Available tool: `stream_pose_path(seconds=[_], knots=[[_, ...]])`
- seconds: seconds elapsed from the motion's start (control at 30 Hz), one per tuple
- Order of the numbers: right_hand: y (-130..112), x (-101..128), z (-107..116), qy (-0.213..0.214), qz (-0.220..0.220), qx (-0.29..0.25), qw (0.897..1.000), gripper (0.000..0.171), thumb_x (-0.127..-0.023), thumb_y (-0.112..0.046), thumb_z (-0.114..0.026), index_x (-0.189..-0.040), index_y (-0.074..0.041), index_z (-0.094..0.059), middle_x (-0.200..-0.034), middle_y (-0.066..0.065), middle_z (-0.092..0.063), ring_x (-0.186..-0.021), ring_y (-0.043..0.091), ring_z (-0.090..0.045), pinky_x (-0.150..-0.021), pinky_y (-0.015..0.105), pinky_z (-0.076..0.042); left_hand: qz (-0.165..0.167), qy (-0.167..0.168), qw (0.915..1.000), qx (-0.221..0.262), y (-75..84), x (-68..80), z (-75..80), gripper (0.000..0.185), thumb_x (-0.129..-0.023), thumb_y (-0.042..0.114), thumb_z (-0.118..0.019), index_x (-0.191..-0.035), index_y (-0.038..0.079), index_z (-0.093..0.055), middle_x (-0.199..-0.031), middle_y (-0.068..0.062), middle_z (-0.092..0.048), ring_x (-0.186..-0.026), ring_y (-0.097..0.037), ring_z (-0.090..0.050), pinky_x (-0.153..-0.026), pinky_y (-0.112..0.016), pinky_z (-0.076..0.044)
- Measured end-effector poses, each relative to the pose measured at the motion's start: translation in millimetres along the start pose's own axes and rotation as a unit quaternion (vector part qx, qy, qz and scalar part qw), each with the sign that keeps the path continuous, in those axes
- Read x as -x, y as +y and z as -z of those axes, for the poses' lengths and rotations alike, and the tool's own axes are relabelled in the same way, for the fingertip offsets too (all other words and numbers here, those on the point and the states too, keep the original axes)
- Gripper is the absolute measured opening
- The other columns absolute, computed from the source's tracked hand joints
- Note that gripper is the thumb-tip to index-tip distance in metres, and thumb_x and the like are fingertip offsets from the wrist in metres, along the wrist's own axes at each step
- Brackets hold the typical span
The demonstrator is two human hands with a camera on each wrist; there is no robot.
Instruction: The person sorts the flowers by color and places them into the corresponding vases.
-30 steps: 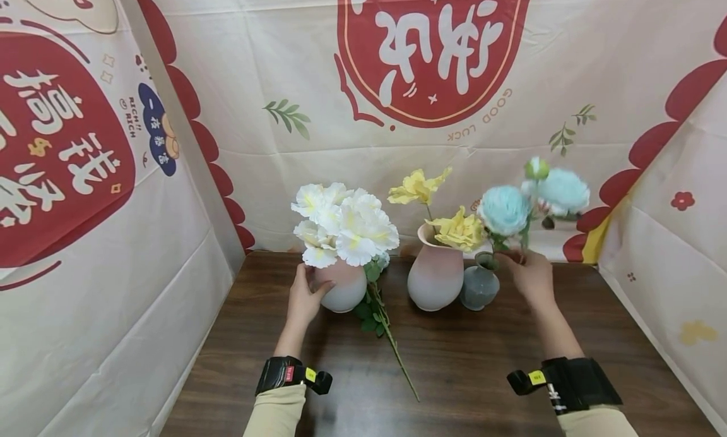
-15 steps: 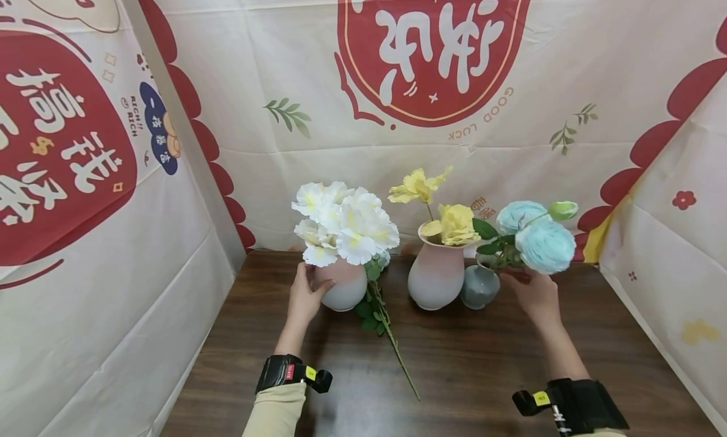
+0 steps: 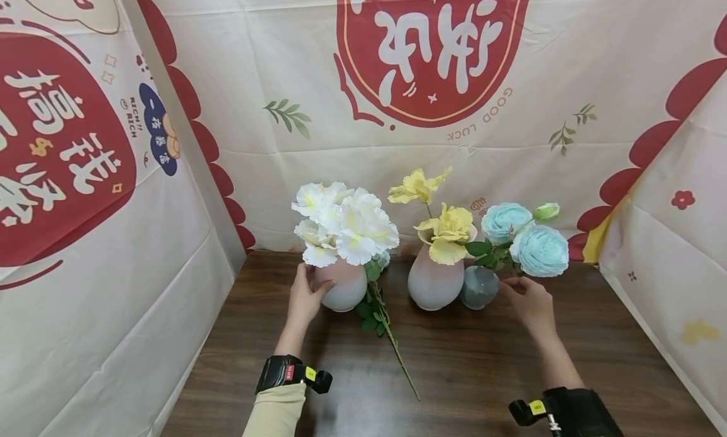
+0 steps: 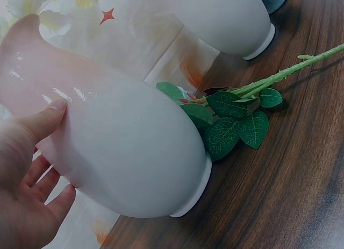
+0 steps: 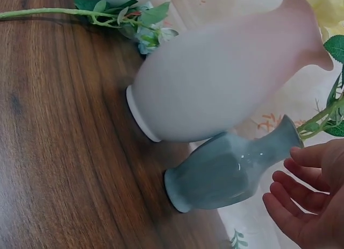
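Note:
My left hand (image 3: 303,298) holds a pink-and-white vase (image 4: 134,136) with its thumb on the front and fingers round the side. White artificial flowers (image 3: 346,222) fill the vase's mouth. At right, my right hand (image 5: 306,192) is beside the small blue-grey vase (image 5: 215,171), a fingertip right at its rim and the other fingers loosely bent. Light blue artificial flowers (image 3: 539,251) lean out of the small vase to the right, their stem (image 5: 322,117) coming from its mouth. Their blooms hide its rim in the head view.
A second pink-and-white vase (image 3: 434,282) with yellow flowers (image 3: 451,228) stands against the small vase's left side. A loose flower stem (image 3: 397,355) with green leaves lies on the wooden table (image 3: 454,374) between the vases. Printed cloth walls (image 3: 255,77) enclose the back and sides.
The light blue flowers have dropped and tipped toward the front right, then shifted slightly left. My right hand has come down a little beside the small vase. The front yellow bloom moved; my left hand stayed.

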State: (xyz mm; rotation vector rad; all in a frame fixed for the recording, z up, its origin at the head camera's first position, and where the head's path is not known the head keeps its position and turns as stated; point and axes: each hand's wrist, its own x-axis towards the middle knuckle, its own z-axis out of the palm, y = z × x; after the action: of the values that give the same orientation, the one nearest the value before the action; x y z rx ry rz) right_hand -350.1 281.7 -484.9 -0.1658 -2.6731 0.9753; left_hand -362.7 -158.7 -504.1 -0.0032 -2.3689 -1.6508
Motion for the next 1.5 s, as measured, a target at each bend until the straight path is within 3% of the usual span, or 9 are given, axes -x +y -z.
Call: stream_pose_path(seconds=[0.17,0.33,0.57,0.87,1.2,1.5], knots=[[-1,0,-3,-0.025,-0.010,-0.003,1.000,0.034,-0.094,-0.032,-0.057,-0.104,-0.001,-0.068,-0.092,0.017,-0.069,-0.070,0.015,-0.057,-0.057,0.027,-0.045,-0.006,0.003,1.0000,-0.001,1.1,0.5,-0.2,0.059,-0.082,0.018,-0.073,-0.129,0.007,-0.039,-0.140,-0.019,-0.043,-0.132,-0.035,-0.041,-0.106,-0.048,-0.036],[-4,3,-9,-0.064,-0.024,-0.016,0.998,0.038,-0.094,-0.034,-0.056,-0.106,0.000,-0.066,-0.094,0.018,-0.068,-0.076,0.018,-0.060,-0.059,0.027,-0.045,-0.005,0.003,1.0000,-0.002,1.4,0.8,-0.3,0.059,-0.082,0.019,-0.074,-0.128,0.007,-0.040,-0.139,-0.019,-0.044,-0.130,-0.035,-0.042,-0.106,-0.049,-0.037],[-9,9,-25,-0.092,-0.008,-0.032,0.995,0.037,-0.094,-0.032,-0.057,-0.106,0.001,-0.065,-0.088,0.016,-0.069,-0.077,0.026,-0.066,-0.059,0.028,-0.048,-0.005,0.004,1.0000,-0.004,-0.8,0.7,-0.5,0.060,-0.082,0.021,-0.074,-0.129,0.007,-0.040,-0.139,-0.018,-0.045,-0.130,-0.034,-0.044,-0.105,-0.049,-0.038],[-16,15,-45,-0.138,-0.027,-0.057,0.988,0.035,-0.093,-0.034,-0.059,-0.104,-0.002,-0.066,-0.088,0.011,-0.069,-0.074,0.014,-0.064,-0.063,0.026,-0.051,-0.003,0.002,1.0000,-0.005,-1.8,0.2,-0.4,0.058,-0.083,0.020,-0.073,-0.129,0.007,-0.039,-0.139,-0.018,-0.045,-0.131,-0.033,-0.043,-0.106,-0.049,-0.037],[-27,20,-65,-0.156,-0.043,-0.116,0.980,0.025,-0.093,-0.020,-0.060,-0.101,0.003,-0.065,-0.091,0.016,-0.068,-0.083,0.029,-0.067,-0.068,0.033,-0.057,0.004,0.003,1.0000,-0.005,0.3,0.4,-0.4,0.058,-0.083,0.020,-0.073,-0.129,0.008,-0.039,-0.140,-0.017,-0.045,-0.131,-0.033,-0.042,-0.107,-0.047,-0.036],[-35,22,-76,-0.171,-0.040,-0.114,0.978,0.024,-0.091,-0.020,-0.062,-0.100,0.002,-0.065,-0.091,0.017,-0.068,-0.079,0.023,-0.067,-0.066,0.031,-0.056,0.011,0.000,0.9999,-0.005,-0.7,0.2,-0.7,0.058,-0.084,0.021,-0.072,-0.129,0.009,-0.039,-0.140,-0.016,-0.044,-0.132,-0.032,-0.041,-0.107,-0.047,-0.036]])
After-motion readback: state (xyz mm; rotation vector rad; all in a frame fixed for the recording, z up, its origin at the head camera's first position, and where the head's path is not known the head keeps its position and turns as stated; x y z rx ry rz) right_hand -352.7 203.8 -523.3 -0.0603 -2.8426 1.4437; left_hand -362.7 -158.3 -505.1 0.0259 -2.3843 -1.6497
